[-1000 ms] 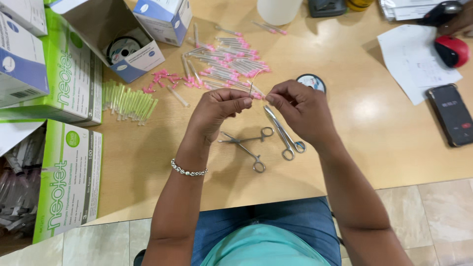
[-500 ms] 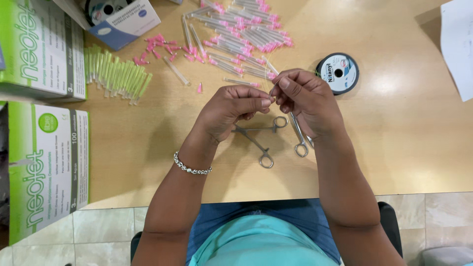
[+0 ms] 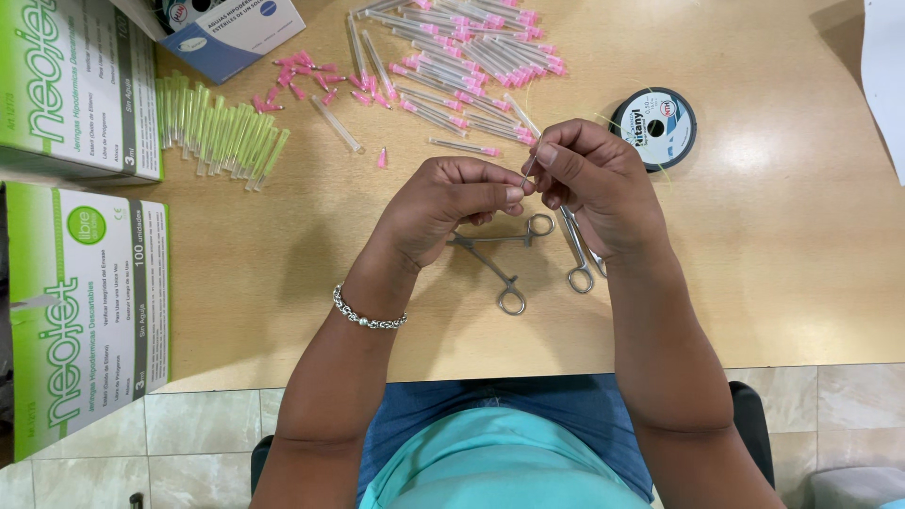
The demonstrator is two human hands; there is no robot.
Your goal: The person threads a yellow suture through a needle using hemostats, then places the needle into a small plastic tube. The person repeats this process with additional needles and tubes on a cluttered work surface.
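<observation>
Left hand: I see my left hand (image 3: 452, 203) closed, fingertips pinched against the right's, above the table (image 3: 773, 264).
Right hand: my right hand (image 3: 589, 184) pinches a thin needle (image 3: 529, 172), upright between both hands.
Below: forceps (image 3: 500, 259) and scissors (image 3: 577, 254) on the wood.
Behind: thread spool (image 3: 654, 127), capped needles (image 3: 471, 57).
</observation>
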